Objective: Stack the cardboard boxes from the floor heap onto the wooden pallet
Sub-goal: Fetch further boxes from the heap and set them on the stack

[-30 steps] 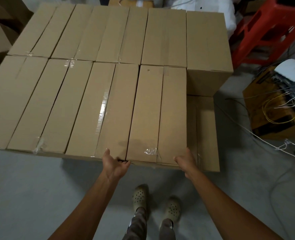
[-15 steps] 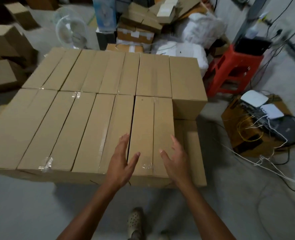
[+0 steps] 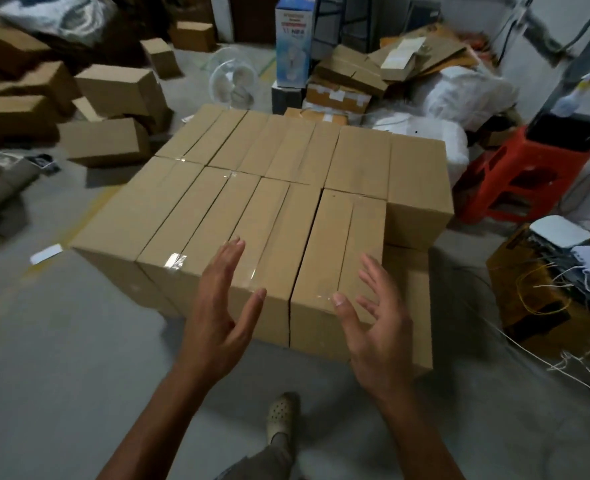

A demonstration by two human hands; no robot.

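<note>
Hovering before the person, the left hand (image 3: 222,306) and right hand (image 3: 376,323) were both spread wide, fingers straight, palms turned toward each other, holding nothing. The stacked boxes (image 3: 286,188) stood just past them at twelve o'clock in two tight rows, with one lower box (image 3: 414,306) at the stack's right. The loose heap of boxes (image 3: 113,91) lay at ten o'clock. A red stool (image 3: 522,174) stood at two o'clock, tangled wires (image 3: 563,358) lay at three, and a fan (image 3: 233,81) stood behind the stack.
</note>
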